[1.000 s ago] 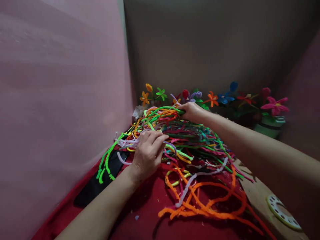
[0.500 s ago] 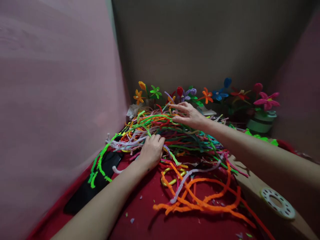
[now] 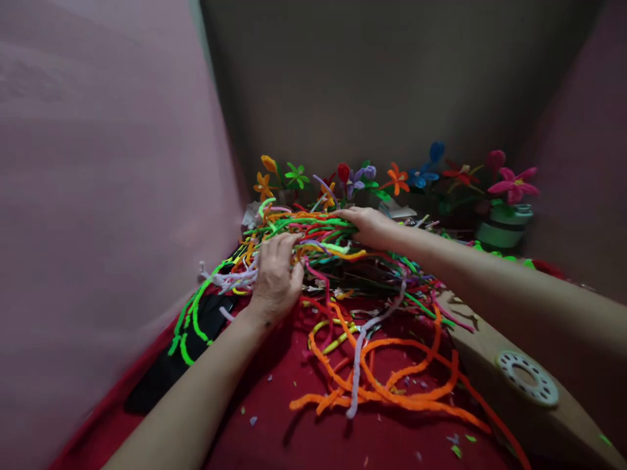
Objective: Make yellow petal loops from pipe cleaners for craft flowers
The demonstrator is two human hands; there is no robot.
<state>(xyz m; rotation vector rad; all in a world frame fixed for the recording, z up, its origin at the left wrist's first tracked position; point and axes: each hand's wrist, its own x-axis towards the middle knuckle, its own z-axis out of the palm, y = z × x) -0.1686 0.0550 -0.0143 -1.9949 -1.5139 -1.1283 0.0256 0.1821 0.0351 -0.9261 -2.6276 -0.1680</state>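
Note:
A heap of fuzzy pipe cleaners point(image 3: 313, 225) in many colours lies bunched at the far part of the red cloth. My left hand point(image 3: 278, 274) is closed around the near left side of the bunch, with the thumb towards me. At the right end, my right hand point(image 3: 369, 225) is wrapped over the top of the bunch; its thumb and some fingertips are hidden among the strands. A dark gap shows beneath the gripped strands. Long orange pipe cleaners point(image 3: 406, 395) lie looped in front, with a pale lilac pipe cleaner point(image 3: 356, 372) across them.
Several pipe-cleaner flowers stand along the back, among them a pink flower point(image 3: 515, 185) by a green pot point(image 3: 504, 225). A white disc with holes point(image 3: 543, 390) rests on a tan board at right. A black flat object point(image 3: 161, 378) lies left. Scraps dot the red cloth point(image 3: 274, 431).
My left hand has moved up and left, gathering the near strands upward. My right hand has closed down over the bunch. The lilac pipe cleaner's end has swung towards me.

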